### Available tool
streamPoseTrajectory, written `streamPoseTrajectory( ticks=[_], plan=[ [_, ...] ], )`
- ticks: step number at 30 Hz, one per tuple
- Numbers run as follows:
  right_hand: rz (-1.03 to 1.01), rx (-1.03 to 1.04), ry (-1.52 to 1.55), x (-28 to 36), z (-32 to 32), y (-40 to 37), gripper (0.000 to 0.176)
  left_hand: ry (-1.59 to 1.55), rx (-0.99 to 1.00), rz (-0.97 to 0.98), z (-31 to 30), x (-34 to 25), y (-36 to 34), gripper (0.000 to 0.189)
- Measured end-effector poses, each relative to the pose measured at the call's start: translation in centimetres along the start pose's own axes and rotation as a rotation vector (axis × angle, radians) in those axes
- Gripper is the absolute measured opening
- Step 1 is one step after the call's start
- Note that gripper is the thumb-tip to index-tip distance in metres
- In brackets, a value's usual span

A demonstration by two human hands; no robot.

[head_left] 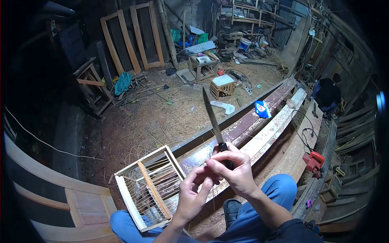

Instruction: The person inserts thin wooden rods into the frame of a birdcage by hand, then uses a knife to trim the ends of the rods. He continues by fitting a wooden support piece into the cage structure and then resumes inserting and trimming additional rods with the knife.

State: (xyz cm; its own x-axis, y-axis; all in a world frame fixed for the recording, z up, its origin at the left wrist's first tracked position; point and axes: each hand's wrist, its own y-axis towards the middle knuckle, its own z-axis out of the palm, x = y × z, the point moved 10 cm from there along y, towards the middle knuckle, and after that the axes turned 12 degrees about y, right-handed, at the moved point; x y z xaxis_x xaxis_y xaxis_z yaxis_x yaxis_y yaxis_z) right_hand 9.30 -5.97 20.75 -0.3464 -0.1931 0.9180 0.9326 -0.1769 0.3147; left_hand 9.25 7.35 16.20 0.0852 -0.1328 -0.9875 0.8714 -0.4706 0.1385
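Several long planks stretch forward; a strung wooden frame overlaps their near left edge. A knife, blade up, stands over their near end, gripped in the right hand. The left hand curls beside it; whether it holds anything, I can't tell.

No wording, brand or number is presenting itself legibly. Beyond the right hand's grip and to its right, a blue-and-white packet is lying on a reddish-brown plank. Its white panel is displaying a printed mark with some red in it; any lettering there is appearing too small and blurred for reading.
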Motion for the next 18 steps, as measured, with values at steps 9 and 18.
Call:
streamPoseTrajectory(
  ticks=[9,18],
  plan=[
    [-0.040,-0.078,-0.031,0.2,-0.9,0.5,0.013,-0.034,0.023,-0.091,0.1,1.3,-0.3,0.020],
    [-0.094,-0.097,-0.306,0.7,-1.7,0.4,0.022,-0.376,-0.201,-0.182,-1.6,3.6,0.4,0.014]
  ],
)
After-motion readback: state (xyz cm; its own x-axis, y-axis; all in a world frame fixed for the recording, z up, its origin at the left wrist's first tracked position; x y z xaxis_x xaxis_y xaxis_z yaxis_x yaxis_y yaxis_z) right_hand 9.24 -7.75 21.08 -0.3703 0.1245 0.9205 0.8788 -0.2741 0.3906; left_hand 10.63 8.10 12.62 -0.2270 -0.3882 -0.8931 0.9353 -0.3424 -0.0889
